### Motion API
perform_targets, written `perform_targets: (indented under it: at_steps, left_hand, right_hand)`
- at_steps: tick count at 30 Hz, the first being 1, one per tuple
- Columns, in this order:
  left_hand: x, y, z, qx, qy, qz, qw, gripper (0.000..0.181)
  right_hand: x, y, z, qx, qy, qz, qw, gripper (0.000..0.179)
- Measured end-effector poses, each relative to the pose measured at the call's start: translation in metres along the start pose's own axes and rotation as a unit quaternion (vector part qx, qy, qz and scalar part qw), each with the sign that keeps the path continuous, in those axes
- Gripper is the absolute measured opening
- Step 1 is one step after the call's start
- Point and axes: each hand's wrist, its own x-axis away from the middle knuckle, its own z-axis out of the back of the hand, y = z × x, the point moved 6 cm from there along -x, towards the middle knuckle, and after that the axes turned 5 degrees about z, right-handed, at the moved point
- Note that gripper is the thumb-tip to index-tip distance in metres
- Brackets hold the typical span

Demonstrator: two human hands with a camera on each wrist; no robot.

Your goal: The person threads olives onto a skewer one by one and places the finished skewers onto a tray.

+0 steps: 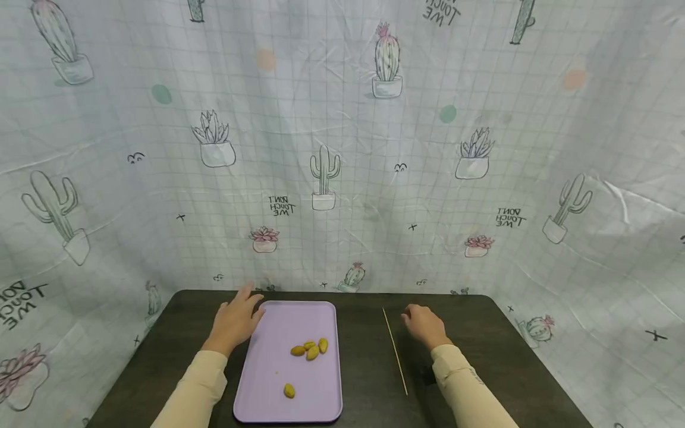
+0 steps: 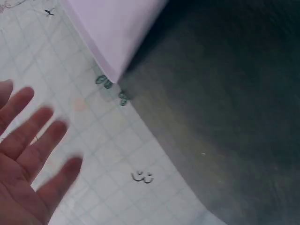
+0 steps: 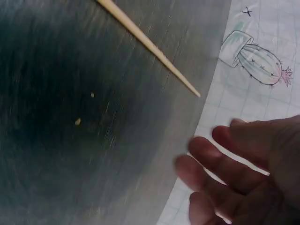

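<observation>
A light purple tray (image 1: 267,368) lies on the dark table, with several small yellow-brown, olive-like oval pieces (image 1: 313,353) towards its right side. One more oval piece (image 1: 289,390) sits apart near the tray's near end. My left hand (image 1: 235,321) is beside the tray's far left corner, its fingers spread and holding nothing; the left wrist view shows the tray corner (image 2: 110,56) away from the fingers (image 2: 51,140). To the tray's right lies a thin wooden skewer (image 1: 395,351). Just right of its far end is my right hand (image 1: 424,326), loosely curled and empty.
Small yellowish crumbs (image 3: 78,121) dot the dark table (image 1: 364,356) near the skewer. Behind and on both sides of the table hangs a pale curtain (image 1: 342,178) printed with cacti, close against the far edge.
</observation>
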Motion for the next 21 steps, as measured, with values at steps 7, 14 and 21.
perform_targets:
  at_steps: [7, 14, 21]
  left_hand:
    - [0.003, 0.024, -0.006, 0.019, -0.027, -0.039, 0.9987, 0.007]
    - [0.009, 0.040, -0.028, 0.065, -0.111, -0.065, 0.9896, 0.004]
    - [0.015, 0.056, -0.049, 0.075, -0.152, -0.079, 0.9823, 0.010]
  right_hand:
    - [0.010, -0.009, -0.019, -0.050, -0.090, -0.008, 0.9947, 0.014]
    - [0.020, -0.020, -0.037, -0.050, -0.140, -0.049, 0.9876, 0.027]
    - [0.021, -0.019, -0.038, -0.010, -0.113, -0.103, 0.9883, 0.007]
